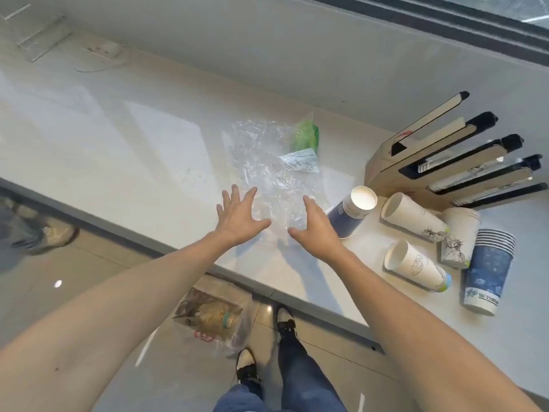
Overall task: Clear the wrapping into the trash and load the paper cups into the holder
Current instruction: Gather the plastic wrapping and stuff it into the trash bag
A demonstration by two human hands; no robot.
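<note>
Crumpled clear plastic wrapping lies on the white counter, with a green piece and a printed label at its far right. My left hand and my right hand hover open at the wrapping's near end, one on each side, fingers spread. To the right lie stacks of paper cups: a blue stack, white stacks and a blue stack. The cardboard cup holder with black-edged slots stands behind them, some cups showing inside.
A trash bag with waste sits on the floor below the counter edge, next to my feet. Another person's shoe is at the left. A clear acrylic stand and a socket plate sit at the counter's far left.
</note>
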